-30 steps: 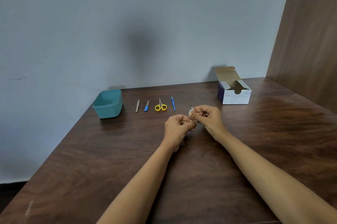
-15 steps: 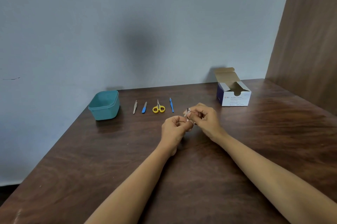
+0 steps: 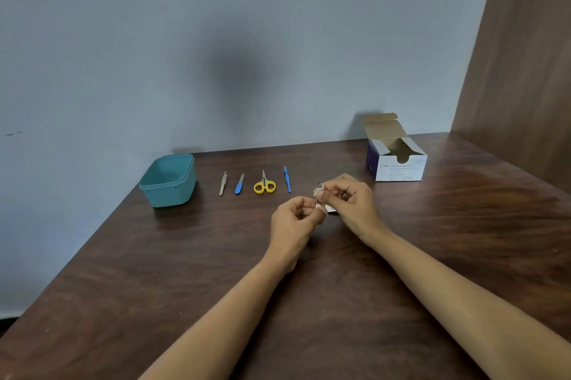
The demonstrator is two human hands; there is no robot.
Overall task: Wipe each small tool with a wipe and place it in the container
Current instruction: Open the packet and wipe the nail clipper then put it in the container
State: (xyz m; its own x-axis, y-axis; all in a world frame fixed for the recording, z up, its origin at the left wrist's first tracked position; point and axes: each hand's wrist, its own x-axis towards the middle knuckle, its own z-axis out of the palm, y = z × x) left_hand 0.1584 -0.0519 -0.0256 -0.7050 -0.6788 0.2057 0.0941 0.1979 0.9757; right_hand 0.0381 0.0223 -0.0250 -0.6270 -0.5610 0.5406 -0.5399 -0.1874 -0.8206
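My left hand [image 3: 296, 219] pinches the lower end of a small metal tool [image 3: 319, 186] above the middle of the table. My right hand [image 3: 352, 197] grips a white wipe [image 3: 318, 191] folded around the tool's upper part. The tool's tip pokes out above the wipe. In a row on the table lie silver tweezers [image 3: 223, 183], a blue-handled tool [image 3: 239, 184], yellow scissors [image 3: 264, 184] and a thin blue tool [image 3: 287, 179]. A teal container [image 3: 169, 180] stands open left of the row.
An open white and purple box of alcohol swabs [image 3: 397, 160] stands at the back right. A torn wrapper [image 3: 331, 209] lies under my hands. A wooden panel [image 3: 525, 55] walls the right side; a grey wall runs behind the brown table [image 3: 340, 302].
My hands stay together on the tool and wipe, the right fingers shifting slightly along the tool. The view has drifted a little, so everything sits slightly further left.
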